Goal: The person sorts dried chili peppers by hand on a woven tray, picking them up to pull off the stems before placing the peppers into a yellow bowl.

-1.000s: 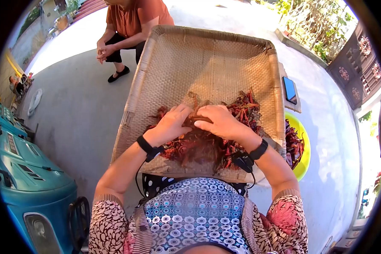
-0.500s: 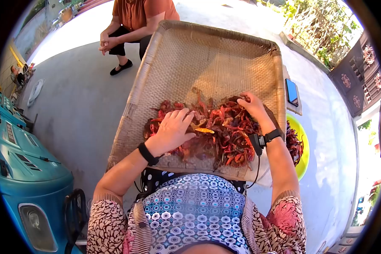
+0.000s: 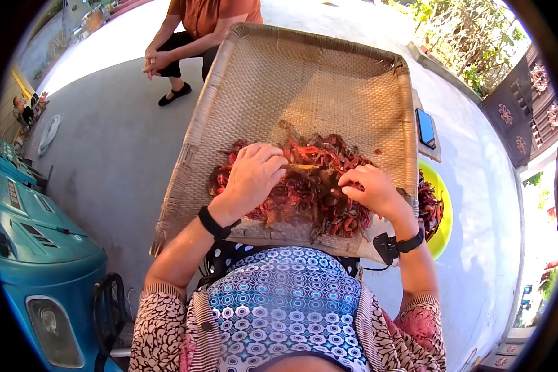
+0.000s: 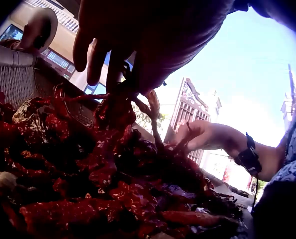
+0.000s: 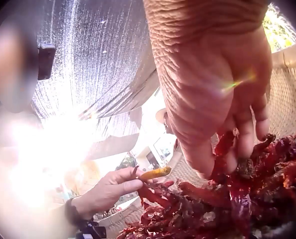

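Note:
Wrinkled red dried chillies point(image 3: 341, 220) lie heaped in the near half of a woven bamboo tray point(image 3: 316, 62). My left hand point(image 3: 252, 177) is over the heap's left side. In the right wrist view, its thumb and fingers pinch a yellow chilli point(image 5: 155, 174) together with red ones. Red pods dangle under those fingers in the left wrist view. At the heap's right side is my right hand point(image 3: 372, 189), fingers bent down into it. A red chilli point(image 5: 225, 143) shows between its thumb and fingers in the right wrist view.
A yellow-green basin point(image 3: 441, 232) of dark red chillies stands right of the tray, with a phone point(image 3: 425, 128) above it. Someone in an orange shirt point(image 3: 211, 17) sits beyond the tray's far left corner. A teal vehicle point(image 3: 49, 242) occupies the left.
My hands, together over the heap at first, moved apart. The right went to the far right of the heap, then back nearer me. The yellow chilli came up at my left fingertips.

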A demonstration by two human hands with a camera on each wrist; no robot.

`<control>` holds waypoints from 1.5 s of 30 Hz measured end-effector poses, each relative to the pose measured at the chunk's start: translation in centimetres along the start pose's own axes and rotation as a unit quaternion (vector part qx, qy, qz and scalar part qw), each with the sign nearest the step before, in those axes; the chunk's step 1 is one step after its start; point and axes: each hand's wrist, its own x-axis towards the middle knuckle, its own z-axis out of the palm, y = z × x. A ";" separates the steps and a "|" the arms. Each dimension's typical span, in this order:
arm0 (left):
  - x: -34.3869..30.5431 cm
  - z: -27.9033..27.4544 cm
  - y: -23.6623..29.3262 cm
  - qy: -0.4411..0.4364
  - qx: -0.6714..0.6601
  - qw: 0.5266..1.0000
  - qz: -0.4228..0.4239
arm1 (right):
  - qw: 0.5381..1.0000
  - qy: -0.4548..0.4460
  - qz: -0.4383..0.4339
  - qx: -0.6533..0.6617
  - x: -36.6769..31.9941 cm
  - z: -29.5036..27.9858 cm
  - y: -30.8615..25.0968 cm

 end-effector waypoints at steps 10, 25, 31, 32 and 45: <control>0.4 0.3 1.6 -0.022 -0.039 0.999 0.017 | 0.993 0.101 -0.052 -0.031 0.8 3.2 -4.4; 0.4 -1.9 1.4 0.053 -0.357 0.904 -0.230 | 0.693 0.432 0.269 0.510 -9.8 0.9 4.3; 0.2 -1.4 2.0 0.018 -0.516 0.811 -0.275 | 0.529 0.468 0.282 0.650 -10.3 1.7 4.5; 0.3 -1.2 2.2 0.015 -0.532 0.800 -0.278 | 0.589 0.434 0.297 0.613 -9.8 2.2 3.7; 0.0 -0.3 4.1 -0.075 -0.578 0.752 -0.306 | 0.926 0.048 0.092 0.362 -1.2 5.9 -6.4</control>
